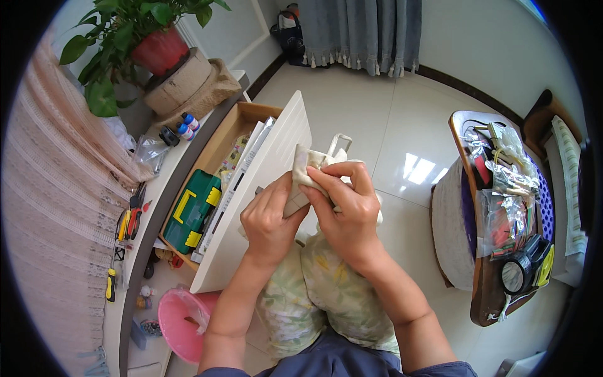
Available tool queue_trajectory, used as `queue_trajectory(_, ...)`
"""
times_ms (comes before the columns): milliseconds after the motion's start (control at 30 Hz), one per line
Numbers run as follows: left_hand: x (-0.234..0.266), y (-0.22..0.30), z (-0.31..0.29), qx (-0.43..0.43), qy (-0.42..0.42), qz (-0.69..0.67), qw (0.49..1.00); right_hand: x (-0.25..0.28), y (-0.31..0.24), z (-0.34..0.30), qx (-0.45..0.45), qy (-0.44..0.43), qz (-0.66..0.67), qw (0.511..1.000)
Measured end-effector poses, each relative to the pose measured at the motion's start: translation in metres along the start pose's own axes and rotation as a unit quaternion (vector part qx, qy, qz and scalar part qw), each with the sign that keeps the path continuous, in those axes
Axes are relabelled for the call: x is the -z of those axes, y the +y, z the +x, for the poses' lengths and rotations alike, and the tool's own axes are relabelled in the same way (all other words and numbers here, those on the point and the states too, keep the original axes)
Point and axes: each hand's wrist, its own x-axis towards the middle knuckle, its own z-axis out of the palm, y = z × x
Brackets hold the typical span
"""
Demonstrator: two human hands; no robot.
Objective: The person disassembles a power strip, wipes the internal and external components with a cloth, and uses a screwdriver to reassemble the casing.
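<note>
The cream fabric item [303, 158] is held over the floral trousers [286, 308], between the two hands, with a pale loop [340, 144] standing up from its far side; the left hand [269, 217] has its fingers curled closed on the item's left part; the right hand [345, 213] pinches its folded edge between thumb and fingertips; both hide much of it, so I cannot tell what lies inside the folds. If either pinch loosens, the soft cloth could slump out of line or slide off the knees to the tiled floor [402, 220]; pulling too hard against the folded edge might strain it; the loop could also snag.

Just left, the open drawer [267, 179] is the main obstacle, since its white front overlaps the left hand in view and a sideways swing could knock it; inside sits a green toolbox [190, 212] with yellow latches; below is a pink waste bin [168, 320], where a dropped small part could vanish. To the right, well apart, a crowded wooden-edged board [482, 300] carries plastic bags [502, 220] and a black flashlight [516, 274]; farther off stand a red-potted plant [160, 50] and a grey-blue curtain [361, 34].
</note>
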Motion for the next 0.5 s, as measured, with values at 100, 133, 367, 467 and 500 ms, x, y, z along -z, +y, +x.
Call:
queue_trajectory(100,0.005,0.005,-0.004,0.008,-0.007,-0.008,1.000,0.001,0.002,0.002,0.012,0.038,0.052,0.998)
queue_trajectory(133,0.006,0.004,-0.004,0.005,0.004,-0.006,1.000,0.002,0.000,0.004,-0.065,0.080,0.105,0.989)
queue_trajectory(367,0.001,-0.002,-0.001,-0.064,0.048,0.034,0.996,0.000,-0.011,0.003,-0.060,0.000,-0.036,0.998)
queue_trajectory(467,-0.001,-0.002,-0.006,-0.021,0.045,0.039,0.998,-0.011,-0.009,-0.001,-0.061,0.030,-0.005,0.998)
queue_trajectory(500,0.000,0.000,-0.007,-0.003,0.029,0.027,0.999,-0.014,-0.008,-0.002,-0.030,0.060,-0.013,0.998)
